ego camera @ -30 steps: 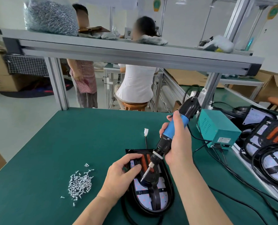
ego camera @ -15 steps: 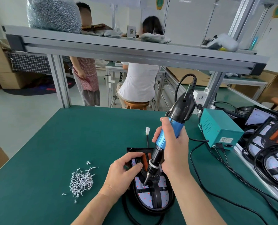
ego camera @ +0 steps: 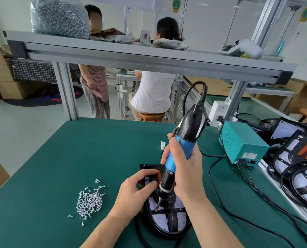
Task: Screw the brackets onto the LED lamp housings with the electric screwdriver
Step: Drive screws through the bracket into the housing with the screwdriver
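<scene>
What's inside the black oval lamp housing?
In the black lamp housing: a pale LED board with red dots crossed by a black bracket, the blue electric screwdriver touching it. The left hand and right hand cover its far end.

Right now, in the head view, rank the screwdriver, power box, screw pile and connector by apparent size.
1. Screwdriver: longest, but nearest the camera, so its lead over the box is unsure.
2. Power box: bulkier, farther back.
3. Screw pile.
4. Connector: clearly smallest.
</scene>
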